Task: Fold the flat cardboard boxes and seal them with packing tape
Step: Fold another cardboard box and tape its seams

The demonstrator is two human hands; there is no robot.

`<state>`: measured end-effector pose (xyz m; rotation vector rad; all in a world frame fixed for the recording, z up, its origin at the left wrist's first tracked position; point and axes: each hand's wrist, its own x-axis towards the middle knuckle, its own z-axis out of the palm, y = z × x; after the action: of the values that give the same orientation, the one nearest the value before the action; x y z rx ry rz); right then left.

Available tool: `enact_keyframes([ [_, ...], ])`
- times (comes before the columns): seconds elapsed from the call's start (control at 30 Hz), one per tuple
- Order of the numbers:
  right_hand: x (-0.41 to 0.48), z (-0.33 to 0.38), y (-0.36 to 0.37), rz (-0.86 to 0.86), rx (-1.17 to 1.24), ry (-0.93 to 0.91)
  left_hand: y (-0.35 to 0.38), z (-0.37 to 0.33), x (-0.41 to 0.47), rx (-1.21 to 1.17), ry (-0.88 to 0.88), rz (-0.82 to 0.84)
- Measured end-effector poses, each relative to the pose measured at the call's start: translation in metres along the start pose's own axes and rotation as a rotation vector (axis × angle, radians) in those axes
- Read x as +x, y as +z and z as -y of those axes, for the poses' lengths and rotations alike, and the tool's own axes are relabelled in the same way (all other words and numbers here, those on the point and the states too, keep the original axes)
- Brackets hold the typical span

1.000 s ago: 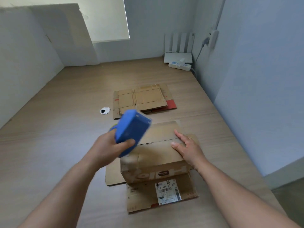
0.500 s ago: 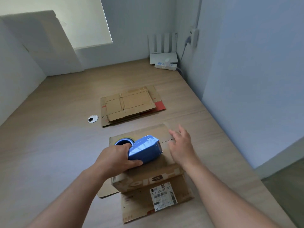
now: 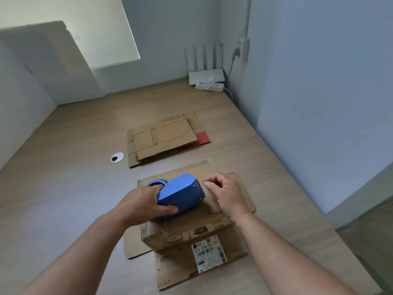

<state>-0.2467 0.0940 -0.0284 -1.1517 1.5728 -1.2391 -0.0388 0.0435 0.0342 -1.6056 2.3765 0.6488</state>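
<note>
One worn brown box (image 3: 184,234) — white-labelled.

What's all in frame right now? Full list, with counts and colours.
tape dispenser: 1, blue, on top of the folded box
folded box: 1, brown cardboard, near middle of the table
shipping label: 1, white, on the box's near flap
flat cardboard stack: 1 stack, brown with a red patch, behind the box
grommet: 1, silver, in the table left of the stack
router: 1, white, far right corner
power strip: 1, white, in front of the router
board: 1, pale grey, leaning on the far left wall
table: 1, light wood
left hand: 1, grips the tape dispenser
right hand: 1, fingers curled at the dispenser's toothed edge; cannot tell if it pinches tape
</note>
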Motion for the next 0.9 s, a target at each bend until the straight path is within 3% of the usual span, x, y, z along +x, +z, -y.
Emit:
enact_keyframes([
  [0.1,0.0,0.001,0.0,-0.067,0.04,0.013,-0.002,0.005,0.0,-0.099,-0.001,0.021],
  [0.33,-0.001,0.003,-0.004,0.17,0.078,-0.017,-0.005,0.005,-0.003,-0.092,0.031,0.054],
  [0.7,-0.001,0.003,0.0,0.083,-0.048,-0.011,-0.008,0.001,-0.005,-0.043,0.084,0.089],
  [0.9,0.001,0.003,-0.004,-0.053,0.062,0.057,-0.038,0.003,-0.003,-0.285,0.026,0.089],
])
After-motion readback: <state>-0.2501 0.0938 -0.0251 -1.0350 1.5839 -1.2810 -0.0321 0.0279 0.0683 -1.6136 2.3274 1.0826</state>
